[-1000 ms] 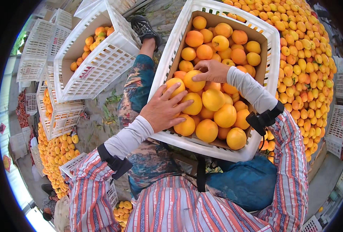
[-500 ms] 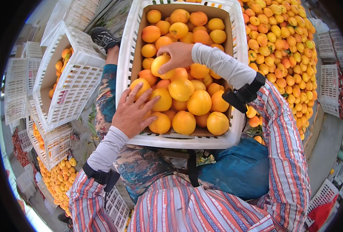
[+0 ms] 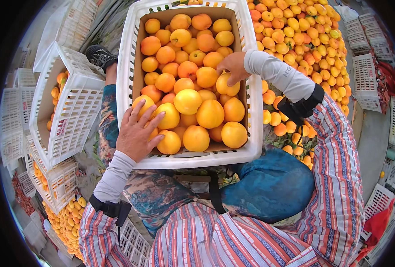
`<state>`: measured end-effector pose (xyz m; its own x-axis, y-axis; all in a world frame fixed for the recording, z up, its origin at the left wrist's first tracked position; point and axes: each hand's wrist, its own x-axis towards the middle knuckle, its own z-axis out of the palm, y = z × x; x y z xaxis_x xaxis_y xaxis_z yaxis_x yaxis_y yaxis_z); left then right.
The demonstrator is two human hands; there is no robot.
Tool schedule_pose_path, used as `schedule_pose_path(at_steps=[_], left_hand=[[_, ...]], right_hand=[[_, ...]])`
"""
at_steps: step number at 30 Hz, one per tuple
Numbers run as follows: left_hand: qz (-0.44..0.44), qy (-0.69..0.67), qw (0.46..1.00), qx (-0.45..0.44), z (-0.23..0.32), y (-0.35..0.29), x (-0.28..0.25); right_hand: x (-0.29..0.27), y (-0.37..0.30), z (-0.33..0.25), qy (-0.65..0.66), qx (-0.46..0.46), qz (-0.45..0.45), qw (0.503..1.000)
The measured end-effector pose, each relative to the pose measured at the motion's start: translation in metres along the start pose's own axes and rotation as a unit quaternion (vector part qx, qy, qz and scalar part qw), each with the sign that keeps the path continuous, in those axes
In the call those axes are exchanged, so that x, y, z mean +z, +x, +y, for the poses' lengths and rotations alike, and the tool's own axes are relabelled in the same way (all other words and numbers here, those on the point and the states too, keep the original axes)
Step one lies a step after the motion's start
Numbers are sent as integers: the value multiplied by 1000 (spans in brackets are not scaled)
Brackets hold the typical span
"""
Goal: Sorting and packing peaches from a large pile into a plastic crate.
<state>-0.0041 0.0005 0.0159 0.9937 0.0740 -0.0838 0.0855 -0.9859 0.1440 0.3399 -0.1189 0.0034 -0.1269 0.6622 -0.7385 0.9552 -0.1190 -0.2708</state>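
A white plastic crate (image 3: 125, 89), lined with brown cardboard, stands before my knees, heaped with yellow-orange apricots (image 3: 187, 101). My left hand (image 3: 137, 133) rests at its near left corner, fingers spread over several fruits. By the right wall of the crate, my right hand (image 3: 235, 67) has its thumb and fingers around a yellow apricot (image 3: 226, 85) on top of the heap. The underside of that fruit is hidden, so I cannot tell whether it touches the ones below.
A large pile of loose apricots (image 3: 308, 31) spreads along the right. At left, white crates stand stacked, one tilted crate (image 3: 72, 107) with apricots inside. More apricots (image 3: 68, 227) lie at lower left. Other crates (image 3: 366, 82) and red cloth (image 3: 380, 227) are at far right.
My right hand has moved right from the crate's left-centre, where it held an apricot, to a fruit by the right wall. My left hand stays spread at the corner. The view has shifted.
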Motion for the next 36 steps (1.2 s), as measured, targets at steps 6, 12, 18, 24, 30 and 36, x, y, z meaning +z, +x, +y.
schedule_pose_path(at_steps=[6,12,18,24,30,36], left_hand=[[-5,17,1000,-3,-1,0,4],[-4,12,1000,-5,-2,-2,0],[-9,17,1000,-11,-2,-2,4],[-8,20,1000,-5,-1,-4,0],[0,28,1000,9,2,0,0],[17,5,1000,16,1,0,2]], right_hand=[[13,-14,-45,-108,98,62,987],[10,-20,-38,-163,63,51,983],[30,-14,-30,-131,48,121,983],[21,-23,-32,-83,31,194,977],[29,-85,-5,-2,-4,480,877],[184,-107,21,219,191,573,767]])
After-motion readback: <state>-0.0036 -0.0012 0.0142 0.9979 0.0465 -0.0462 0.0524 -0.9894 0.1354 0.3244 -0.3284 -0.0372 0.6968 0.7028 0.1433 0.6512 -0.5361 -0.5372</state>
